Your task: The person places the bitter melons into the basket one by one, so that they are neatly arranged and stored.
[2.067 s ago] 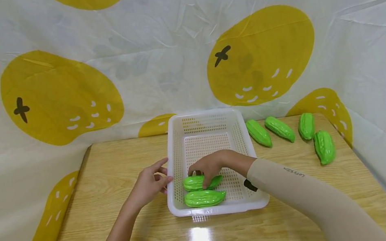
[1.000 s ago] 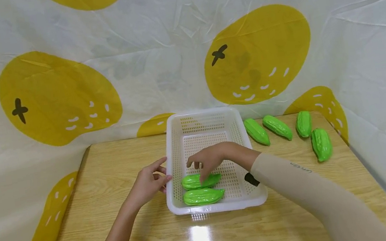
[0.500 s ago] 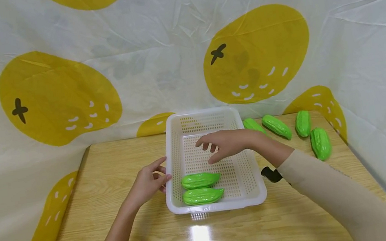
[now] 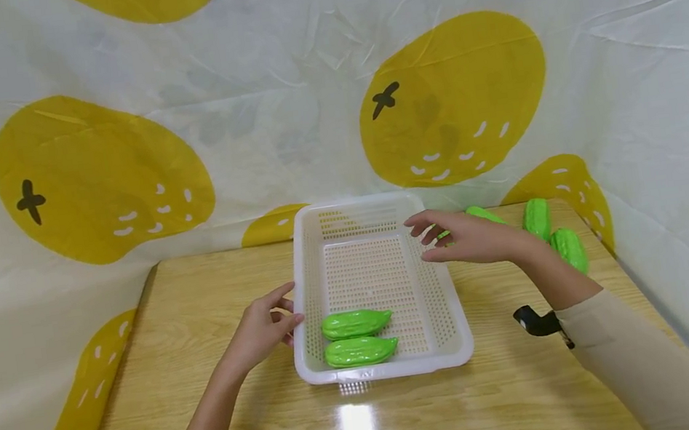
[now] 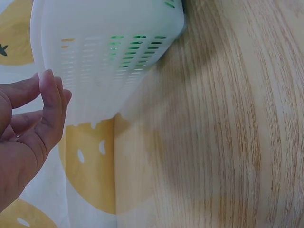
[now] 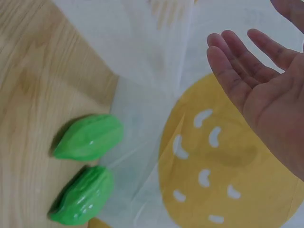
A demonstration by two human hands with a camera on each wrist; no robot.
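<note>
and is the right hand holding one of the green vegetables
No, the right wrist view shows the right hand with its palm bare and no vegetable in its fingers.

Nothing legible here — no text, label or number readable.

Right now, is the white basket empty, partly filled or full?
Partly filled: the white basket holds two green vegetables at its near end, and bare mesh floor shows beyond them.
</note>
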